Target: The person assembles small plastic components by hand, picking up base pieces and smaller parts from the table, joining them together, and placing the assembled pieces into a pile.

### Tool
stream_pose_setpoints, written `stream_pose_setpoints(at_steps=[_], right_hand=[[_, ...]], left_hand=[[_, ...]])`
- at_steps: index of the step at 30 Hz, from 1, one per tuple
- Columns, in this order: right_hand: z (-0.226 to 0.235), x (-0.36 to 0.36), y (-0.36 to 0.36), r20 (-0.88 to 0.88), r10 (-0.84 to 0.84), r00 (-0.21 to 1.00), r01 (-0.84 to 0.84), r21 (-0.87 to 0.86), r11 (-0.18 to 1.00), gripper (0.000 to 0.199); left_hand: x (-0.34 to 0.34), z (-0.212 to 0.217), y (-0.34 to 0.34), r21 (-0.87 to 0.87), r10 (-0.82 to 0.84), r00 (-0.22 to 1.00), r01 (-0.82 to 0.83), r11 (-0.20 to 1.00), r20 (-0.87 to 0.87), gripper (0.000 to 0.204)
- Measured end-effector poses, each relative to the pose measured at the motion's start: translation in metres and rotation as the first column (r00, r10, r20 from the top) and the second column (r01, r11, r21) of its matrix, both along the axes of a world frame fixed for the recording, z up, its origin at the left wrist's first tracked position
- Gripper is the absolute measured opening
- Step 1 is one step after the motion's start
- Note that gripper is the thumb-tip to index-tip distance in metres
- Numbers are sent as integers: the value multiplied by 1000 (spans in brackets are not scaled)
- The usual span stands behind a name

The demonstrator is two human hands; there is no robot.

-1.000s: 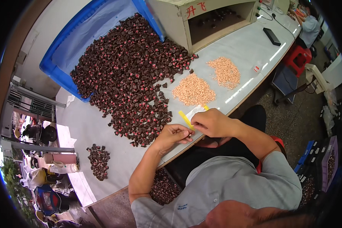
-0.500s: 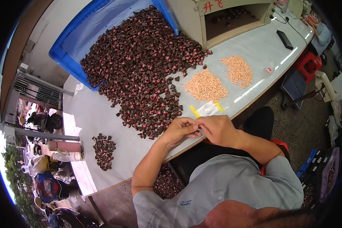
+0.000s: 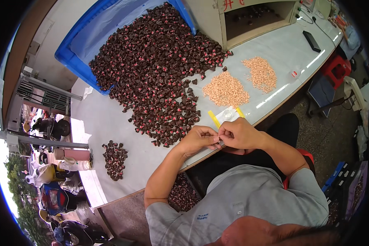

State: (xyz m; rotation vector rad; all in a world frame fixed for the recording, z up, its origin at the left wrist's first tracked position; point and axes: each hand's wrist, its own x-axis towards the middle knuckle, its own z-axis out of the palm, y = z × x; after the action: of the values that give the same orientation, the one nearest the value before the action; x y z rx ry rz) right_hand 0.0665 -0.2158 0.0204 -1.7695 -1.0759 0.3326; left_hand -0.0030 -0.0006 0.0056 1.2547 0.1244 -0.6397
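Looks bright over the table (image 3: 137, 168). Shines in streaks on its right. Glares beside the trees (image 3: 23, 197). Bends and goes black near the rim.

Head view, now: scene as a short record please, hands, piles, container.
left hand: pinching a small piece, mostly hidden
right hand: at the same piece, grip unclear
large dark-and-pink pile: extends from blue tray onto table
small dark pile: on table, left
nearer peach pile: beyond the right hand
farther peach pile: right of it

a black oblong case (image 3: 311, 41) lay at upper right, a red stool (image 3: 337, 70) stood at right, green foliage (image 3: 24, 209) showed at left
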Motion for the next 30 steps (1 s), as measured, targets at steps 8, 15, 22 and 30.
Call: stream_pose_setpoints(at_steps=[8, 15, 22, 30], right_hand=[[26, 32, -9, 281, -28, 959, 53, -84, 995, 8], [30, 51, -5, 703, 53, 709, 180, -253, 951, 10], [29, 52, -3, 718, 144, 681, 201, -372, 906, 13], [30, 49, -6, 710, 105, 696, 194, -327, 925, 11]], left_hand=[[1, 4, -1, 22, 26, 1000, -26, 999, 1, 25], [0, 0, -1, -19, 48, 998, -47, 999, 51, 26], [0, -1, 0, -46, 83, 996, -82, 996, 23, 27], [0, 0, 0, -49, 97, 995, -95, 994, 24, 28]])
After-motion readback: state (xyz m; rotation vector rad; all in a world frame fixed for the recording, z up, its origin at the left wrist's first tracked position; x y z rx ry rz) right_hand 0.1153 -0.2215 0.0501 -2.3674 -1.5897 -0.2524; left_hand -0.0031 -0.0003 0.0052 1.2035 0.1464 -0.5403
